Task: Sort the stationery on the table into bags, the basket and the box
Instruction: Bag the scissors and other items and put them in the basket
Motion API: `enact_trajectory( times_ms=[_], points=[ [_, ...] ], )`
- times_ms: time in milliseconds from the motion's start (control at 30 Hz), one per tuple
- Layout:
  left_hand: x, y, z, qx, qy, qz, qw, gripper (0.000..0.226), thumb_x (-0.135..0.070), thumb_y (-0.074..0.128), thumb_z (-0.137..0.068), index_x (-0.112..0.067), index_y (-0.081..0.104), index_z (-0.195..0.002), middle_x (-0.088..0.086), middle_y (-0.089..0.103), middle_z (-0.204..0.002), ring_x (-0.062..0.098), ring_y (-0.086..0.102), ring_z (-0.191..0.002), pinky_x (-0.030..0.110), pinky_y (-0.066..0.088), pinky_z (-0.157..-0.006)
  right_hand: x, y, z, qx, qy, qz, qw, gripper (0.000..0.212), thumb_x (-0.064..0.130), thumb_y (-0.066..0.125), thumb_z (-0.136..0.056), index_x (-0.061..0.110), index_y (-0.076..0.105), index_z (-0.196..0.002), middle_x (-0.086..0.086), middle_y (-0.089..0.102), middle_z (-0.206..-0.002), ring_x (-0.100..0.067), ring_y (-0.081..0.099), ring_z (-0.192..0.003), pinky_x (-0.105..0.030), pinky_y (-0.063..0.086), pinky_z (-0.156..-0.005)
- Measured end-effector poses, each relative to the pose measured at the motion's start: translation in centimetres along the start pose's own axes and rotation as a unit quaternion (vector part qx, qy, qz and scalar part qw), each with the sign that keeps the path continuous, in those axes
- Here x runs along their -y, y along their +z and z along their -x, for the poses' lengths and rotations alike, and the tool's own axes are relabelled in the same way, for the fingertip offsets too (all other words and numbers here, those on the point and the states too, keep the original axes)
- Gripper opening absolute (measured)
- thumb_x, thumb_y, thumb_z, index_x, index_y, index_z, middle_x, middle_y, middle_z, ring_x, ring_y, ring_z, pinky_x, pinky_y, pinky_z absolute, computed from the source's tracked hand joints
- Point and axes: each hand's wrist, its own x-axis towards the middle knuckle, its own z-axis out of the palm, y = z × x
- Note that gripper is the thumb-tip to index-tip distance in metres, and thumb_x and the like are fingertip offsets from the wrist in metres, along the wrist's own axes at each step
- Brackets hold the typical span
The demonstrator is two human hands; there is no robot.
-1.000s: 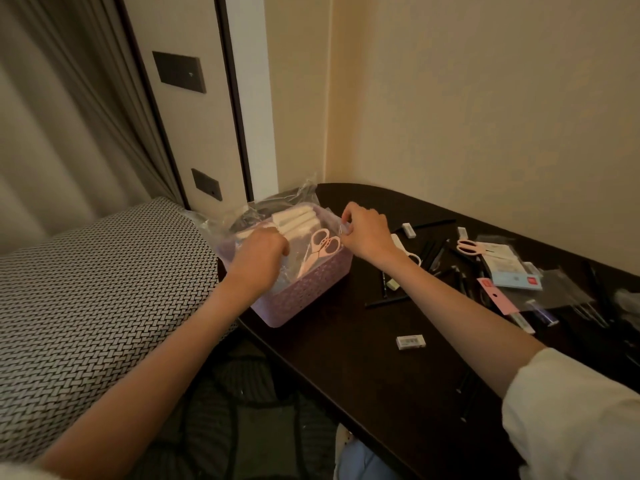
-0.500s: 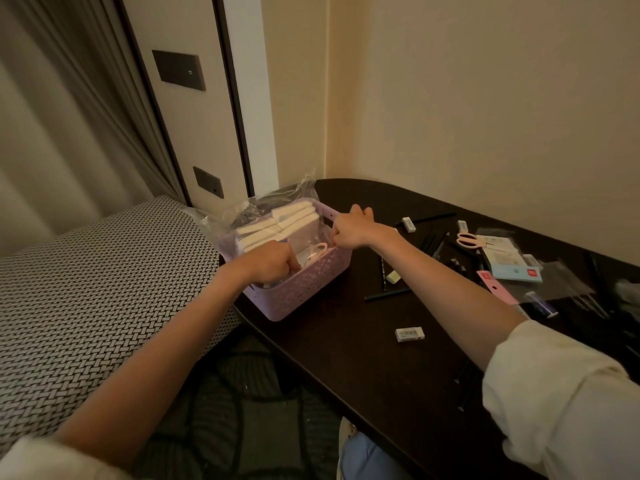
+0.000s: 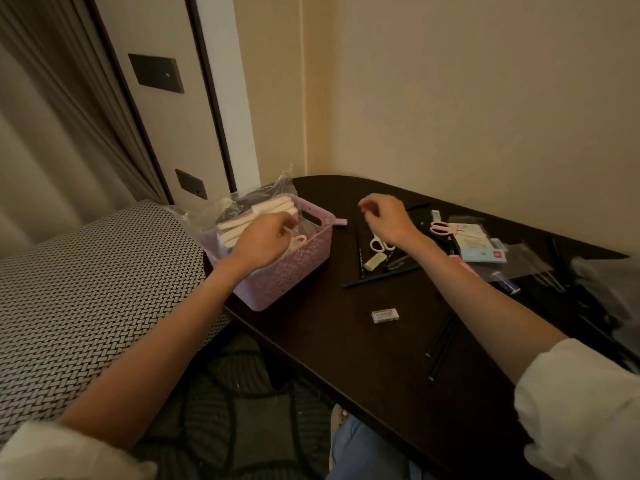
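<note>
A hotel-like bedroom: patterned bed (image 3: 86, 289), curtain (image 3: 45, 133), dark corner table (image 3: 346, 358).

White rolled-up sleeves (image 3: 581, 403), bare forearms, blue trousers (image 3: 360, 452)

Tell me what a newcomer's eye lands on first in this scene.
First, the lilac perforated plastic basket at the left edge of the dark wooden table, holding clear bags of white sticks, with the left hand over it. Next, the right hand raised above a pair of white-handled scissors. Then a small white eraser lying alone in front.
</note>
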Motion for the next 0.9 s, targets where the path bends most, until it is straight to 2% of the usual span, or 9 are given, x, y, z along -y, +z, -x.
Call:
enact_trajectory(
  times_ms=[67, 167, 267, 367, 467, 567, 700, 800, 900],
  points=[
    [-1.4, 0.7, -0.6, -0.031, 0.017, 0.020, 0.999, 0.030, -0.008, 0.049, -0.093, -0.010, 0.066, -0.118, 0.005, 0.068, -0.117, 0.017, 0.063, -0.102, 0.028, 0.050, -0.086, -2.2, -2.0, 1.2, -0.018, 0.040, 0.009, 0.999, 0.025, 0.005, 0.052, -0.092, 0.005, 0.066, -0.113, -0.012, 0.068, -0.112, -0.024, 0.062, -0.108, -0.034, 0.047, -0.095],
    [-3.8, 2.1, -1.6, -0.022, 0.036, 0.049, 0.998, 0.027, -0.013, 0.051, -0.093, -0.015, 0.065, -0.117, 0.001, 0.068, -0.114, 0.013, 0.064, -0.101, 0.031, 0.053, -0.087, -5.2, -4.3, 3.2, -0.018, 0.106, 0.028, 0.994, 0.026, 0.004, 0.053, -0.091, 0.005, 0.066, -0.113, -0.012, 0.067, -0.114, -0.024, 0.061, -0.108, -0.033, 0.046, -0.093],
    [-6.5, 4.3, -2.5, 0.015, 0.044, 0.050, 0.998, 0.029, -0.012, 0.055, -0.095, -0.014, 0.060, -0.122, -0.002, 0.065, -0.116, 0.011, 0.061, -0.106, 0.026, 0.050, -0.089, -7.7, -6.1, 5.3, -0.020, 0.139, 0.048, 0.989, 0.026, 0.004, 0.055, -0.089, 0.004, 0.066, -0.112, -0.013, 0.067, -0.114, -0.026, 0.061, -0.109, -0.034, 0.048, -0.091],
    [-8.2, 6.9, -3.5, 0.066, 0.039, 0.042, 0.996, 0.032, -0.008, 0.057, -0.091, -0.008, 0.060, -0.123, 0.004, 0.066, -0.116, 0.016, 0.063, -0.107, 0.032, 0.052, -0.093, -9.4, -7.2, 6.9, -0.006, 0.164, 0.064, 0.984, 0.027, 0.004, 0.055, -0.090, 0.003, 0.065, -0.116, -0.014, 0.066, -0.115, -0.027, 0.061, -0.107, -0.027, 0.043, -0.082],
    [-9.2, 9.7, -4.9, 0.122, 0.025, 0.023, 0.992, 0.028, -0.006, 0.057, -0.089, -0.007, 0.063, -0.116, 0.010, 0.068, -0.111, 0.022, 0.064, -0.104, 0.037, 0.053, -0.091, -11.3, -7.5, 8.0, 0.012, 0.177, 0.071, 0.982, 0.029, 0.007, 0.057, -0.090, 0.004, 0.064, -0.119, -0.013, 0.064, -0.119, -0.025, 0.059, -0.110, -0.030, 0.046, -0.087],
    [-10.4, 12.5, -6.7, 0.154, -0.017, 0.013, 0.988, 0.024, -0.008, 0.057, -0.089, -0.004, 0.064, -0.111, 0.013, 0.067, -0.110, 0.026, 0.063, -0.103, 0.037, 0.052, -0.087, -12.7, -7.2, 8.9, -0.002, 0.187, 0.059, 0.981, 0.031, 0.010, 0.059, -0.091, 0.005, 0.061, -0.122, -0.011, 0.063, -0.122, -0.023, 0.056, -0.114, -0.032, 0.046, -0.093],
    [-11.4, 15.9, -9.0, 0.132, -0.116, 0.036, 0.984, 0.027, -0.021, 0.059, -0.092, -0.001, 0.061, -0.110, 0.017, 0.063, -0.115, 0.028, 0.062, -0.101, 0.037, 0.050, -0.080, -13.8, -6.3, 9.9, -0.031, 0.177, 0.037, 0.983, 0.028, 0.006, 0.057, -0.091, 0.005, 0.064, -0.118, -0.009, 0.065, -0.118, -0.022, 0.058, -0.112, -0.033, 0.048, -0.095],
    [-12.1, 17.5, -10.4, 0.117, -0.207, 0.004, 0.971, 0.055, -0.042, 0.058, -0.093, -0.003, 0.047, -0.129, 0.018, 0.053, -0.130, 0.034, 0.052, -0.120, 0.042, 0.045, -0.095, -14.8, -5.5, 10.6, -0.068, 0.172, 0.054, 0.981, 0.030, 0.001, 0.057, -0.088, 0.006, 0.066, -0.117, -0.009, 0.067, -0.115, -0.021, 0.059, -0.112, -0.032, 0.048, -0.095],
    [-12.7, 18.3, -11.3, 0.131, -0.243, -0.077, 0.958, 0.071, -0.056, 0.050, -0.092, -0.004, 0.039, -0.139, 0.019, 0.044, -0.142, 0.035, 0.042, -0.130, 0.046, 0.035, -0.105, -16.0, -5.2, 11.3, -0.118, 0.203, 0.083, 0.968, 0.035, 0.001, 0.058, -0.088, 0.005, 0.062, -0.122, -0.011, 0.061, -0.124, -0.023, 0.050, -0.120, -0.033, 0.043, -0.099]
  ],
)
